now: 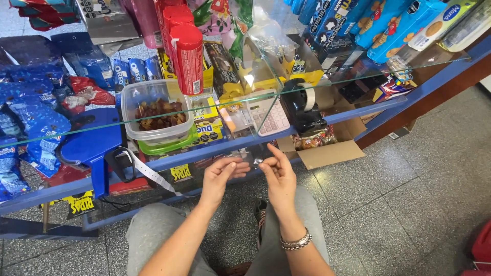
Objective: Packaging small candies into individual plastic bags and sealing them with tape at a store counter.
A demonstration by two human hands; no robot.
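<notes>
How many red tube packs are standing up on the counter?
2. One red tube pack stands in front, right behind the clear tub; the other stands just behind it. More may be hidden further back.

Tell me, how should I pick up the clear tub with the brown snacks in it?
Grip the clear tub by its two long side walls just under the rim, coming straight down from above. It has no lid and stands upright on a green lid, so fingers on both sides would likely keep it level.

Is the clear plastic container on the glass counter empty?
No: the clear plastic container holds brown food pieces with small sticks in them.
</notes>
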